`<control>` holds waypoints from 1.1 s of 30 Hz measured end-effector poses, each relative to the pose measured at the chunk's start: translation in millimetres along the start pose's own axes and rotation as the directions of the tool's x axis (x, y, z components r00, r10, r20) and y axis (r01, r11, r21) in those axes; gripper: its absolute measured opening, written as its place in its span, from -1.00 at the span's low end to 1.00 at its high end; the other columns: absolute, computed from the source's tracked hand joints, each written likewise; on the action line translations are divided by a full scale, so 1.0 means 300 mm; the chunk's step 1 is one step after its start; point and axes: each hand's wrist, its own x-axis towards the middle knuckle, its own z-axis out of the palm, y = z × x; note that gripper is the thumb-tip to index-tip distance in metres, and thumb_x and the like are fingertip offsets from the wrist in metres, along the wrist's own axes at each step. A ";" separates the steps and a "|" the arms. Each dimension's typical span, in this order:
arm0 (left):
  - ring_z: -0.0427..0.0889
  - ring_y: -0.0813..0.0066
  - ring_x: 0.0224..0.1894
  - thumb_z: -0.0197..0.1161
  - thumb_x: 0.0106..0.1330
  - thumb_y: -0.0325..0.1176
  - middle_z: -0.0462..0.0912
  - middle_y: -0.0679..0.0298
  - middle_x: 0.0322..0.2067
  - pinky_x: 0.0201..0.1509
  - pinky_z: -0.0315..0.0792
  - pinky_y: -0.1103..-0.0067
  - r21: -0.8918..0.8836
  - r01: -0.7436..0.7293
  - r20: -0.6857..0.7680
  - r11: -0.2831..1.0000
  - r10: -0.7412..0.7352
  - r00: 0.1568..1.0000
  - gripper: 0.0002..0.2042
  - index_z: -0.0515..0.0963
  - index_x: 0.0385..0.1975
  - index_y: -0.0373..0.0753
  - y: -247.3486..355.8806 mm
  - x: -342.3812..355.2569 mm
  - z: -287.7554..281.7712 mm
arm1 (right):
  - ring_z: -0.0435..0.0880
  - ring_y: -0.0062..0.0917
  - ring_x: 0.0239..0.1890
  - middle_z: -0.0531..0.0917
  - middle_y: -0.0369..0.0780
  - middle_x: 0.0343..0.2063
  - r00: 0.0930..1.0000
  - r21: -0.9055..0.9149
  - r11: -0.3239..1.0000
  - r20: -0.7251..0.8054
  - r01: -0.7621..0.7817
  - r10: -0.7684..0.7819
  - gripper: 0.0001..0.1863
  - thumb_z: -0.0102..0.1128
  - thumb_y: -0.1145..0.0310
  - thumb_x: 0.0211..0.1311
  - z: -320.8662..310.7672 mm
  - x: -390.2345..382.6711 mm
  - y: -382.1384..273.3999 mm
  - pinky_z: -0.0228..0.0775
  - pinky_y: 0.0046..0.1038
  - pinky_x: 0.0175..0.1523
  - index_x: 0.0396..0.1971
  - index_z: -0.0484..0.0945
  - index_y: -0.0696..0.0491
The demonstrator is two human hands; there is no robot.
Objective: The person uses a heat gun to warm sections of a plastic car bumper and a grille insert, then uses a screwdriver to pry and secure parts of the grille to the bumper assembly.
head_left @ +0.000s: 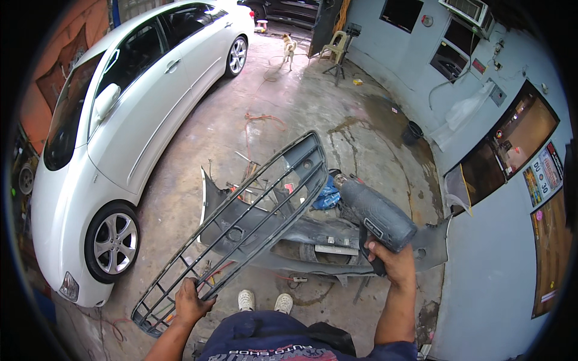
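Observation:
My left hand (191,301) grips the near end of a long grey plastic car grille (241,228), which slants up and away toward the upper right. My right hand (391,262) holds a dark grey heat gun (376,213) by its handle, its nozzle pointing at the far end of the grille. Below both lies a grey car bumper (337,240) on the concrete floor. My white shoes (265,301) stand just in front of the bumper.
A white car (126,114) is parked at the left. A grey wall (500,265) with windows runs along the right. A black bucket (412,132) stands by it. A dog (289,47), a plastic chair (335,46) and an orange cord (256,123) lie farther back.

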 end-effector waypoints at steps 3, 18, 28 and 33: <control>0.65 -0.07 -0.11 0.75 -0.25 -0.25 0.58 0.05 -0.19 -0.09 0.55 0.20 0.004 0.013 0.000 1.000 -0.013 1.000 -0.27 0.46 -0.05 -0.28 -0.020 -0.022 0.002 | 0.67 -0.58 -0.45 0.73 -0.23 -0.31 1.000 -0.072 0.997 -0.022 -0.009 0.007 -0.64 0.44 0.60 0.20 0.005 0.012 -0.009 0.55 -0.49 -0.35 0.00 0.61 0.22; 0.56 0.01 -0.35 0.69 -0.25 -0.36 0.48 0.08 -0.35 -0.25 0.48 0.20 -0.021 -0.022 -0.130 1.000 0.020 0.991 -0.32 0.40 -0.10 -0.27 -0.013 -0.019 -0.012 | 0.67 -0.55 -0.46 0.74 -0.18 -0.32 0.998 0.035 0.998 -0.025 0.056 -0.055 -0.62 0.45 0.57 0.17 0.027 -0.009 -0.035 0.55 -0.49 -0.35 0.02 0.63 0.20; 0.54 0.01 -0.35 0.68 -0.24 -0.38 0.47 0.08 -0.34 -0.27 0.46 0.21 -0.061 -0.017 -0.119 0.998 0.010 0.993 -0.33 0.40 -0.10 -0.28 -0.003 -0.034 -0.025 | 0.68 -0.53 -0.45 0.74 -0.17 -0.31 0.994 0.040 0.994 -0.002 0.105 -0.105 -0.59 0.49 0.52 0.16 0.016 -0.019 -0.068 0.54 -0.50 -0.35 0.02 0.64 0.20; 0.55 0.01 -0.34 0.69 -0.24 -0.39 0.48 0.07 -0.32 -0.26 0.48 0.22 -0.036 -0.088 -0.186 0.995 0.080 0.979 -0.33 0.41 -0.11 -0.30 0.001 -0.036 -0.022 | 0.67 -0.53 -0.45 0.74 -0.17 -0.31 0.997 -0.027 0.997 0.050 0.067 -0.066 -0.58 0.49 0.52 0.15 0.006 -0.039 -0.070 0.54 -0.48 -0.34 0.03 0.63 0.21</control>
